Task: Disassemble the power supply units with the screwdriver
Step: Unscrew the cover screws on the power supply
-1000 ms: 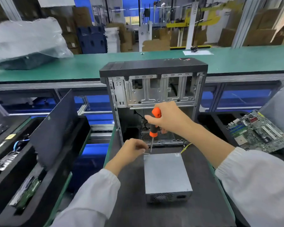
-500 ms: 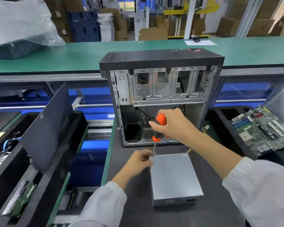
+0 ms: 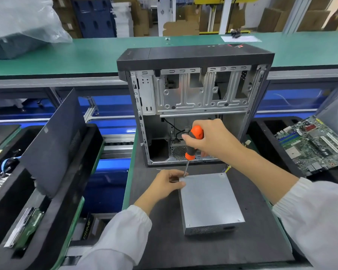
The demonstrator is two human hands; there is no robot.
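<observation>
A grey metal power supply unit (image 3: 210,201) lies flat on the dark work mat (image 3: 164,240) in front of me. My right hand (image 3: 211,140) grips the orange-and-black screwdriver (image 3: 193,142), held nearly upright with its tip on the unit's far left corner. My left hand (image 3: 168,183) holds that same corner, fingers curled on the unit's left edge beside the tip. Yellow wires (image 3: 227,168) show behind the unit.
An open, gutted computer case (image 3: 193,90) stands upright just behind the unit. A black side panel (image 3: 55,145) leans in the foam tray at left. A motherboard (image 3: 312,145) lies at right. A green conveyor (image 3: 86,53) runs across the back.
My view has shifted, so everything sits further right and lower in frame. My left hand moved in onto the unit's far left corner. The screwdriver tip stays at that corner.
</observation>
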